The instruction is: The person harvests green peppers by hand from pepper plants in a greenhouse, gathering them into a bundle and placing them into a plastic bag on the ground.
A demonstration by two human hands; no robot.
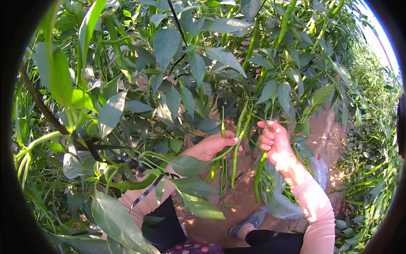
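My left hand (219,144), at the middle of the view, holds several long green chili peppers (235,165) that hang down between and below its fingers. To its right, my right hand (272,139) is closed on a green chili pepper (260,177) pointing downward, close to a thin stem of the pepper plant (269,92). Behind and below my right forearm, a clear plastic bag (279,203) with green peppers inside stands on the soil. Leaves at the lower left cover part of my left forearm.
Dense pepper plants with hanging peppers (285,22) fill the top and left. Dark strings or straps (85,144) cross the foliage at left. Bare soil (323,136) runs between the rows, with another plant row (371,158) at right. My shoe (249,222) is below the bag's left side.
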